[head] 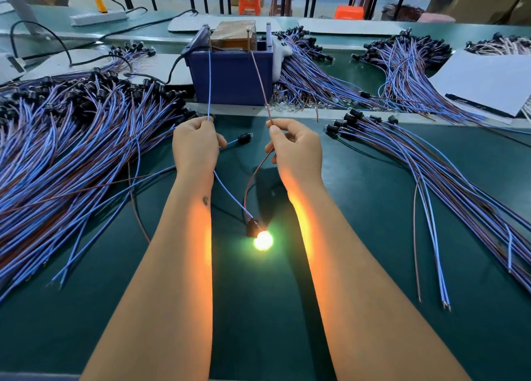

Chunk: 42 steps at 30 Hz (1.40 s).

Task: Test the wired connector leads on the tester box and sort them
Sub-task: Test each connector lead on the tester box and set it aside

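Green bench (373, 237) fills the frame. Big pile of blue/brown leads (71, 150) across the left; a smaller fan of leads (431, 165) at right, more heaps upper right beside white sheets (488, 81). Blue tester box (232, 76) sits upper centre with two upright pins on top. The lead under test runs from those pins down to bottom centre: blue wire (209, 87) to the left pin, brown wire (260, 81) to the right pin, both joining at a black socket (253, 227) with its lamp (263, 240) lit bright on the bench between the forearms. Left hand (196, 147) is curled round the blue wire, thumb and fingers (219, 140) pinching it near the top of the fist; a spare black connector (244, 137) lies just beside that hand. Right hand (296, 150) pinches the brown wire between thumb and forefinger, other fingers loosely curled. Each wire passes through its fist, so the socket hangs below and behind the hands, well apart from the fingers. Risks, as I judge it: a bare end slipping off its pin would give a false fail; bare ends touching would short the tester; dropping a good lead into the wrong pile spoils the sort, since the piles look alike.
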Each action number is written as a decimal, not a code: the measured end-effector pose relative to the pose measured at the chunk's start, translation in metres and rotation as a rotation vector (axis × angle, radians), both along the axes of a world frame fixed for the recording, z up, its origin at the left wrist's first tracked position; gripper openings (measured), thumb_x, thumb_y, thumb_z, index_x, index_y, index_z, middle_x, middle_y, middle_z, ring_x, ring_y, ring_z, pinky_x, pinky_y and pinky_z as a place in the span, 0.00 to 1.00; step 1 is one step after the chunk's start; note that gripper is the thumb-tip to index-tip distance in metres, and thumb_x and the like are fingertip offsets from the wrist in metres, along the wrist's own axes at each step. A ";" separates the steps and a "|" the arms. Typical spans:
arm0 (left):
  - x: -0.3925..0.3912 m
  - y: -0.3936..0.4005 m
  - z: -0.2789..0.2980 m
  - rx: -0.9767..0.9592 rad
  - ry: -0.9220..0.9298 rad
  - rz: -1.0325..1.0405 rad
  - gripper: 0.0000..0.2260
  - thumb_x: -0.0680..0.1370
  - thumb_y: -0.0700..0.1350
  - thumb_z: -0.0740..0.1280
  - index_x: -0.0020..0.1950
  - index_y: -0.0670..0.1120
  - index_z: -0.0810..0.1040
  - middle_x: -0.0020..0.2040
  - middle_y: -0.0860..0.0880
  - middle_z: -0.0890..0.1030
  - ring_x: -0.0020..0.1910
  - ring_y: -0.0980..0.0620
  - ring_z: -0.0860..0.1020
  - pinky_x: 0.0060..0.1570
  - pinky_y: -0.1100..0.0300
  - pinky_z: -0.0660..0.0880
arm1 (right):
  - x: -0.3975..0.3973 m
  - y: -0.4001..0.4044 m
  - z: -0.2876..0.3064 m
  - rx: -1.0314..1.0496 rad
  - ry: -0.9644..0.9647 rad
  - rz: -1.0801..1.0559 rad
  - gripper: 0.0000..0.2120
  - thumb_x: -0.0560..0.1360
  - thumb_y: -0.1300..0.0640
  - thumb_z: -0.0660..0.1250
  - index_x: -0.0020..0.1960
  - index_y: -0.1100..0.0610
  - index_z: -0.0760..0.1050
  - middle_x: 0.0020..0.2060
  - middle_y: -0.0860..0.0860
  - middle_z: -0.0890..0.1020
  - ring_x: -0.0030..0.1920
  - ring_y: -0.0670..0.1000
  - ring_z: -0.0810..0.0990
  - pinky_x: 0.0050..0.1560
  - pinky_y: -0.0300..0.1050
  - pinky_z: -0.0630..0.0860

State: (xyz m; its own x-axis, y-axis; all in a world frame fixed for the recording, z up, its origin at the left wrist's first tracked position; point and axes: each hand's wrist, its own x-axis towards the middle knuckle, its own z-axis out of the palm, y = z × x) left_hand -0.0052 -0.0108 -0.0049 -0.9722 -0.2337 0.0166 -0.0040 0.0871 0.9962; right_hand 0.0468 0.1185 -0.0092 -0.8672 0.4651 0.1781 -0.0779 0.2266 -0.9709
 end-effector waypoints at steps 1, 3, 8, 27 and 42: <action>0.000 0.000 0.000 -0.006 -0.001 -0.001 0.14 0.79 0.40 0.57 0.40 0.53 0.77 0.22 0.53 0.76 0.23 0.54 0.62 0.25 0.64 0.61 | 0.000 0.000 0.000 0.010 -0.003 0.003 0.08 0.79 0.57 0.63 0.53 0.52 0.81 0.31 0.46 0.81 0.40 0.49 0.82 0.48 0.58 0.80; 0.001 -0.001 0.000 -0.016 -0.005 -0.002 0.14 0.80 0.41 0.57 0.39 0.53 0.77 0.22 0.54 0.76 0.23 0.54 0.63 0.26 0.63 0.62 | 0.000 0.000 -0.001 0.019 -0.006 0.008 0.08 0.79 0.57 0.64 0.53 0.52 0.81 0.31 0.46 0.81 0.39 0.49 0.81 0.48 0.58 0.80; 0.001 0.000 0.001 -0.005 0.013 -0.005 0.15 0.79 0.40 0.57 0.36 0.51 0.77 0.21 0.54 0.75 0.24 0.54 0.64 0.28 0.62 0.62 | 0.000 0.000 -0.001 0.006 -0.010 0.008 0.08 0.78 0.56 0.64 0.52 0.52 0.81 0.28 0.46 0.80 0.39 0.50 0.80 0.47 0.60 0.80; 0.002 -0.001 0.002 -0.021 -0.009 -0.002 0.14 0.79 0.40 0.57 0.38 0.51 0.78 0.29 0.53 0.79 0.23 0.56 0.65 0.27 0.64 0.63 | 0.002 -0.001 0.002 -0.007 0.019 -0.024 0.07 0.80 0.58 0.62 0.49 0.51 0.78 0.30 0.49 0.81 0.35 0.48 0.78 0.46 0.57 0.80; 0.025 0.037 0.006 0.184 0.037 -0.192 0.08 0.77 0.40 0.68 0.38 0.45 0.81 0.23 0.56 0.71 0.21 0.61 0.66 0.24 0.69 0.64 | 0.001 -0.006 0.001 0.153 -0.030 0.160 0.06 0.75 0.57 0.69 0.40 0.51 0.80 0.30 0.47 0.80 0.37 0.52 0.79 0.44 0.52 0.77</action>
